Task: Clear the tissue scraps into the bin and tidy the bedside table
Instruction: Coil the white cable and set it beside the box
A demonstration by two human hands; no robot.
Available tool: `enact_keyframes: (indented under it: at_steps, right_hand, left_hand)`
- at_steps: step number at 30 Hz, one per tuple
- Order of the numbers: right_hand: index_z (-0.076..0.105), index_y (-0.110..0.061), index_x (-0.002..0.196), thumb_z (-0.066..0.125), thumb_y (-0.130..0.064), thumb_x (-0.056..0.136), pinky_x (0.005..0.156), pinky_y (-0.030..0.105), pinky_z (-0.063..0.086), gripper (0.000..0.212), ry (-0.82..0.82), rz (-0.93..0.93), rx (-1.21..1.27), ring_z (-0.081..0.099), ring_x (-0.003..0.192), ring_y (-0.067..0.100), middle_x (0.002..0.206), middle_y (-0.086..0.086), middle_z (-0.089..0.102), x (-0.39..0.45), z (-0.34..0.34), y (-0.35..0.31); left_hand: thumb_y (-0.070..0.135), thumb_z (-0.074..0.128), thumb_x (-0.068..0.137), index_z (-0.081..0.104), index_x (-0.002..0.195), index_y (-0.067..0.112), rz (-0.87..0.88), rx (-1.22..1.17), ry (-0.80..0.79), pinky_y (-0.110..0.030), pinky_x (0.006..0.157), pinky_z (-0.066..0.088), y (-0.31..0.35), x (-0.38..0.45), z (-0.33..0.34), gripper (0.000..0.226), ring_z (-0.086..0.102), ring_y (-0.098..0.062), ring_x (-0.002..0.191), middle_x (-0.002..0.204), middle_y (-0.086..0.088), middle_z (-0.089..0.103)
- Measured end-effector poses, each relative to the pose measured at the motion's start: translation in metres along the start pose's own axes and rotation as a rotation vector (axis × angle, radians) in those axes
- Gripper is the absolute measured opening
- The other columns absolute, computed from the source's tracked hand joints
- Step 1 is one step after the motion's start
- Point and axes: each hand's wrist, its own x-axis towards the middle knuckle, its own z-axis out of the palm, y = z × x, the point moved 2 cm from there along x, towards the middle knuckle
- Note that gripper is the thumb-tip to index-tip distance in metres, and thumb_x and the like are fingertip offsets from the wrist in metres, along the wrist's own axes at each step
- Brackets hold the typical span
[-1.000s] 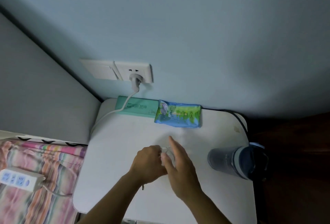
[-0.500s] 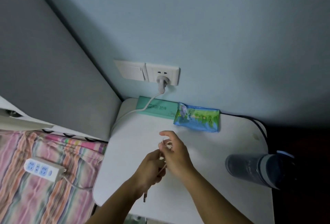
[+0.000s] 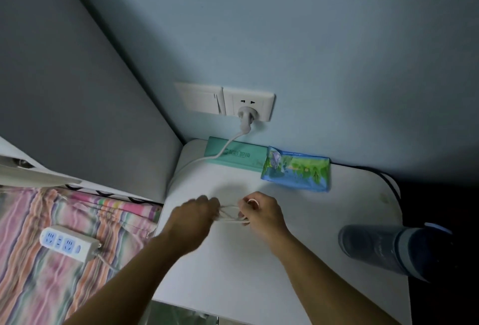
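Observation:
Over the middle of the white bedside table [image 3: 324, 260], my left hand [image 3: 193, 218] and my right hand [image 3: 261, 214] each grip one end of a thin white cable [image 3: 230, 214], looped into a small bundle stretched between them. A blue-and-green tissue pack [image 3: 296, 171] lies at the table's back edge by the wall, beside a teal box [image 3: 237, 155]. No tissue scraps or bin are visible.
A dark water bottle [image 3: 394, 248] lies on its side at the table's right edge. A white plug [image 3: 246, 118] sits in the wall socket, its cord running left over the teal box. A power strip [image 3: 68, 243] rests on the striped bedding at left.
My hands, which were pressed together over the cable, have drawn apart, stretching the looped cable between them. The view has shifted left and the scene sits further right.

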Motion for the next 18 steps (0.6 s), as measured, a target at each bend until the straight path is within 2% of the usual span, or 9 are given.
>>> enact_keyframes:
  at_steps: [3, 5, 8, 10, 11, 13, 14, 16, 18]
  right_hand:
    - [0.068, -0.017, 0.083, 0.063, -0.023, 0.089, 0.061, 0.027, 0.053, 0.01, 0.019, -0.054, -0.157, 0.067, 0.062, 0.008, 0.07, -0.001, 0.073, 0.003, 0.003, 0.004]
    - [0.067, -0.017, 0.083, 0.062, -0.024, 0.089, 0.064, 0.029, 0.049, 0.01, 0.12, -0.134, -0.31, 0.066, 0.07, 0.019, 0.075, 0.002, 0.074, 0.009, 0.0, 0.001]
    - [0.066, -0.009, 0.086, 0.062, -0.014, 0.091, 0.066, 0.029, 0.046, 0.008, 0.298, -0.166, -0.294, 0.065, 0.079, 0.028, 0.084, 0.01, 0.072, 0.021, -0.004, -0.007]
    - [0.066, -0.009, 0.086, 0.061, -0.012, 0.091, 0.065, 0.027, 0.043, 0.007, 0.36, -0.126, -0.25, 0.065, 0.082, 0.029, 0.087, 0.011, 0.072, 0.028, -0.004, -0.013]
    - [0.066, -0.011, 0.087, 0.06, -0.013, 0.092, 0.065, 0.026, 0.041, 0.008, 0.373, -0.108, -0.248, 0.064, 0.083, 0.028, 0.089, 0.01, 0.072, 0.031, -0.003, -0.014]
    - [0.065, -0.016, 0.088, 0.059, -0.016, 0.093, 0.065, 0.026, 0.038, 0.008, 0.385, -0.066, -0.289, 0.062, 0.085, 0.028, 0.092, 0.008, 0.071, 0.036, 0.001, -0.015]
    - [0.066, -0.019, 0.088, 0.059, -0.018, 0.093, 0.065, 0.027, 0.037, 0.008, 0.389, -0.044, -0.306, 0.061, 0.085, 0.028, 0.093, 0.007, 0.071, 0.039, 0.003, -0.015]
    - [0.066, -0.021, 0.088, 0.059, -0.019, 0.092, 0.064, 0.027, 0.037, 0.009, 0.395, -0.002, -0.289, 0.059, 0.083, 0.027, 0.094, 0.006, 0.07, 0.043, 0.005, -0.015]
    - [0.067, -0.02, 0.089, 0.06, -0.018, 0.092, 0.065, 0.026, 0.036, 0.008, 0.397, 0.021, -0.258, 0.058, 0.082, 0.024, 0.096, 0.006, 0.07, 0.045, 0.006, -0.015]
  left_hand:
    - [0.01, 0.051, 0.09, 0.051, 0.103, 0.019, 0.07, 0.186, 0.074, -0.033, 0.064, 0.048, -0.004, 0.028, 0.002, 0.016, 0.053, -0.02, 0.084, 0.098, -0.006, 0.059]
    - [0.01, 0.058, 0.088, 0.05, 0.11, 0.015, 0.114, 0.308, 0.109, -0.036, 0.072, 0.05, -0.003, 0.041, 0.006, 0.024, 0.055, -0.023, 0.089, 0.102, -0.009, 0.059]
    - [0.015, 0.066, 0.084, 0.04, 0.129, 0.009, 0.055, 0.385, 0.172, -0.044, 0.092, 0.048, -0.002, 0.051, 0.009, 0.052, 0.054, -0.032, 0.106, 0.118, -0.016, 0.058]
    - [0.005, 0.064, 0.079, 0.034, 0.139, 0.002, 0.026, 0.402, 0.232, -0.053, 0.105, 0.041, 0.003, 0.045, 0.011, 0.067, 0.05, -0.042, 0.121, 0.131, -0.027, 0.053]
    - [-0.004, 0.057, 0.073, 0.035, 0.139, 0.0, 0.066, 0.394, 0.256, -0.056, 0.108, 0.038, 0.009, 0.038, 0.015, 0.07, 0.047, -0.045, 0.126, 0.135, -0.031, 0.05]
    - [-0.008, 0.051, 0.065, 0.039, 0.138, 0.0, 0.188, 0.362, 0.262, -0.057, 0.105, 0.035, 0.018, 0.02, 0.032, 0.075, 0.047, -0.047, 0.127, 0.137, -0.033, 0.048]
    - [-0.005, 0.059, 0.064, 0.04, 0.138, 0.002, 0.216, 0.338, 0.221, -0.056, 0.104, 0.037, 0.021, 0.01, 0.043, 0.077, 0.049, -0.046, 0.125, 0.137, -0.032, 0.049]
    - [0.016, 0.072, 0.07, 0.037, 0.141, 0.005, 0.196, 0.275, 0.109, -0.054, 0.101, 0.042, 0.021, -0.005, 0.061, 0.08, 0.051, -0.045, 0.124, 0.139, -0.029, 0.049]
    - [0.03, 0.067, 0.082, 0.028, 0.146, 0.006, 0.111, 0.203, 0.066, -0.051, 0.101, 0.045, 0.016, -0.011, 0.07, 0.079, 0.046, -0.044, 0.13, 0.145, -0.027, 0.041]
